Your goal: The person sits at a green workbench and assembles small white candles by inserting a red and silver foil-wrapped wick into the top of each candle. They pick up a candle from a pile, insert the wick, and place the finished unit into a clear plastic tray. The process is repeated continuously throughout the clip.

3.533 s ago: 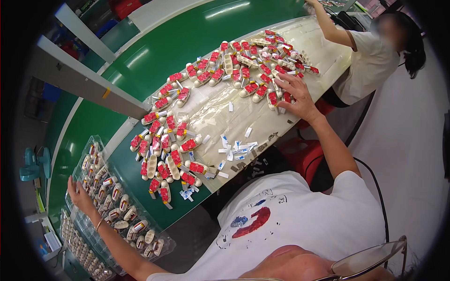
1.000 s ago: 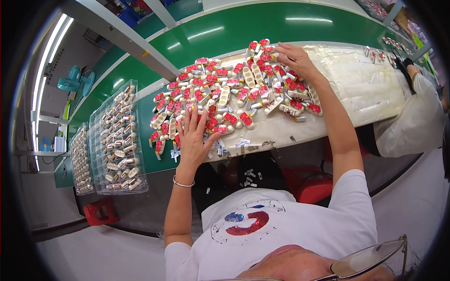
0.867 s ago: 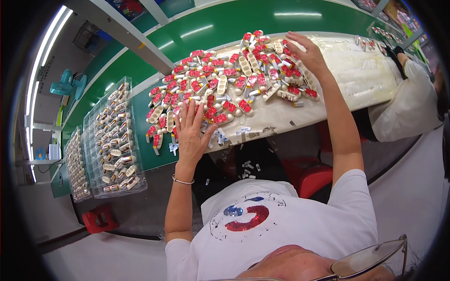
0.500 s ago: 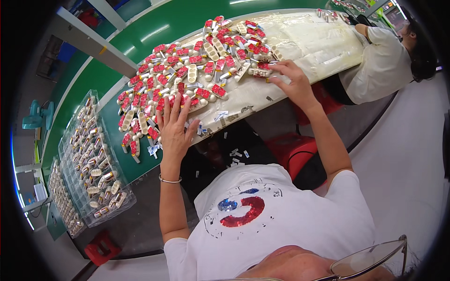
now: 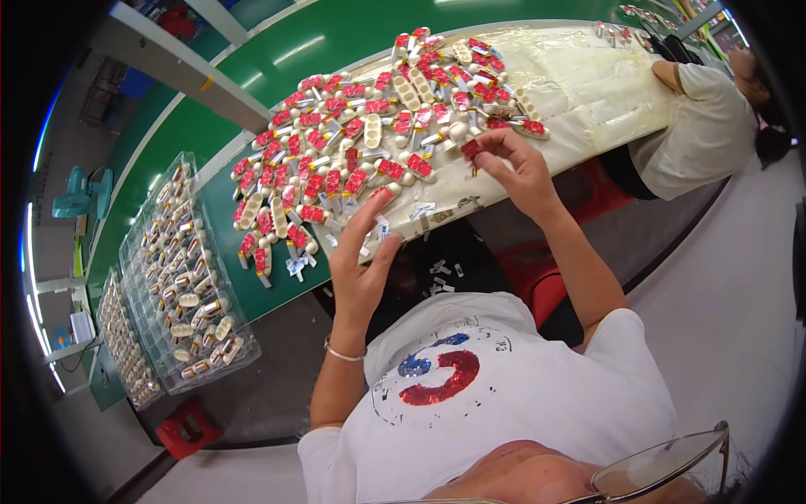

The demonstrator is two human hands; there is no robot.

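While the right hand (image 5: 520,172) is at the near right edge of the heap (image 5: 374,132), its thumb and forefinger pinch one red-faced piece (image 5: 470,149); I can't make out its other fingers one by one. The piece sits just off the heap's near right side, tilted, its glossy dark-red patch facing out between the fingertips. Whether the pale round knob behind it belongs to it or to the heap, I can't tell.

The left hand (image 5: 357,273) is at the heap's near edge, thumb and forefinger spread wide apart with nothing gripped between them; whether the forefinger's tip touches the pieces there is unclear.

The heap's pieces look much alike: long cream bodies with rounded ends, shiny red patches, and silvery stubs banded in yellow. A few lie turned over, showing a row of round hollows. Small white slips (image 5: 424,210) marked with blue are scattered along the heap's near edge. Left of the heap, past a strip of green bench (image 5: 262,294), a clear plastic tray (image 5: 137,269) carries more cream pieces. Right of the heap stretches a pale, wrinkled covering (image 5: 579,84), with a co-worker (image 5: 697,126) in a white top seated beyond.
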